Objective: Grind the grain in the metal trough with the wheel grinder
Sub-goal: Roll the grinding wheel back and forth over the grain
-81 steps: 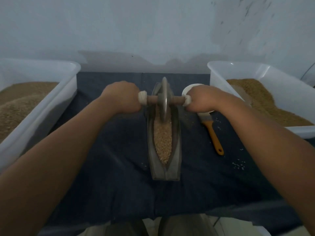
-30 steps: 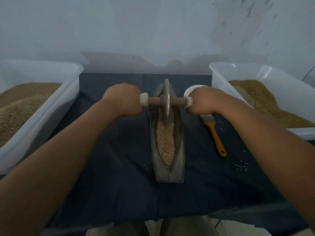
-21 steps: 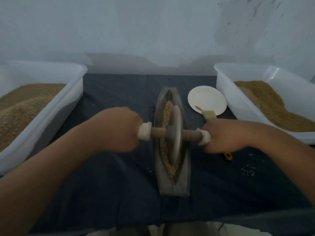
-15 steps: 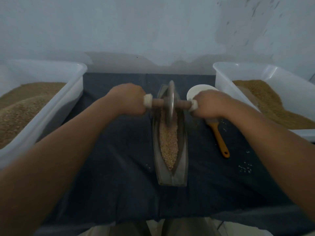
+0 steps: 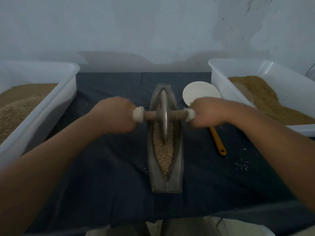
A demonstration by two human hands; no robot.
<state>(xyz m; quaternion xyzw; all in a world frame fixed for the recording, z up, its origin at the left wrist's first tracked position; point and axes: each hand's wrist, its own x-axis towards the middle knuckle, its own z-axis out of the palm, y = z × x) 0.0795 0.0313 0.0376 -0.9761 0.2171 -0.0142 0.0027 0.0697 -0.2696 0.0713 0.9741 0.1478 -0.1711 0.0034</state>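
Note:
A long boat-shaped metal trough (image 5: pixel 179 167) lies lengthwise on the dark cloth, with tan grain (image 5: pixel 163 154) in its groove. The wheel grinder (image 5: pixel 164 114) stands upright in the trough's far half, its disc in the grain. A wooden axle runs through the disc, with white wrapping at both ends. My left hand (image 5: pixel 114 115) is closed around the left end of the axle. My right hand (image 5: pixel 208 112) is closed around the right end.
A white tub of grain (image 5: pixel 51 103) stands on the left and another white tub (image 5: pixel 221 79) on the right. A white plate (image 5: pixel 199 94) and an orange-handled brush (image 5: pixel 218 142) lie right of the trough. Spilled grains (image 5: pixel 242 165) dot the cloth (image 5: pixel 105 184).
The wheel rolled from the far end toward me, back to the far end, and has now come a little nearer along the trough. Both hands kept their hold on the axle.

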